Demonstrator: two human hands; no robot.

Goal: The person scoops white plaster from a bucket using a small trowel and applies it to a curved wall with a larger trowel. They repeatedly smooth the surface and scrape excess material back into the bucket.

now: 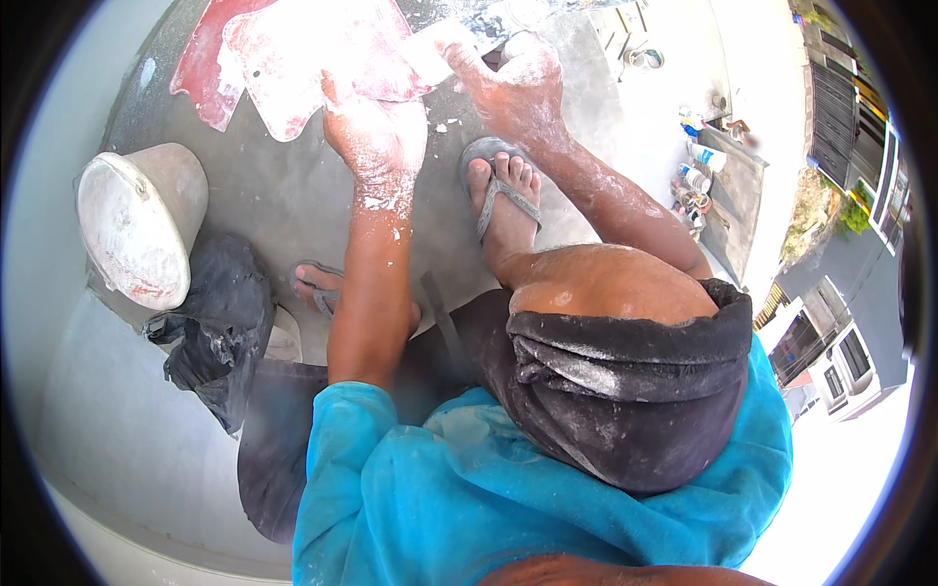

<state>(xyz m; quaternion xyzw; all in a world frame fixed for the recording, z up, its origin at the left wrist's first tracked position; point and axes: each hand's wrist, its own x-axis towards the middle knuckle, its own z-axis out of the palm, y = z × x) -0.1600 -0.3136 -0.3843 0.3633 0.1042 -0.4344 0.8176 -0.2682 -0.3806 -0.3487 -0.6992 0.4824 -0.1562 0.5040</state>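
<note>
My left hand (pixel 381 137), dusted white, grips the near edge of a red flat plastic sheet (pixel 285 115) heaped with white putty. A hole shows in the sheet, and glare washes out much of its surface. A second red piece (pixel 203 90) lies beside it on the left. My right hand (pixel 518 93) is closed, thumb forward, on a flat white-smeared scraper (pixel 426 57) whose edge meets the sheet's right side. Its handle is hidden in the fingers. White crumbs lie on the floor between my hands.
At left, a white-crusted bucket (pixel 137 230) lies tilted next to a black plastic bag (pixel 230 317). My sandalled feet rest on the grey floor (pixel 264 195). A pale wall (pixel 49 195) runs along the left. Several containers (pixel 699 176) stand far right, with buildings beyond.
</note>
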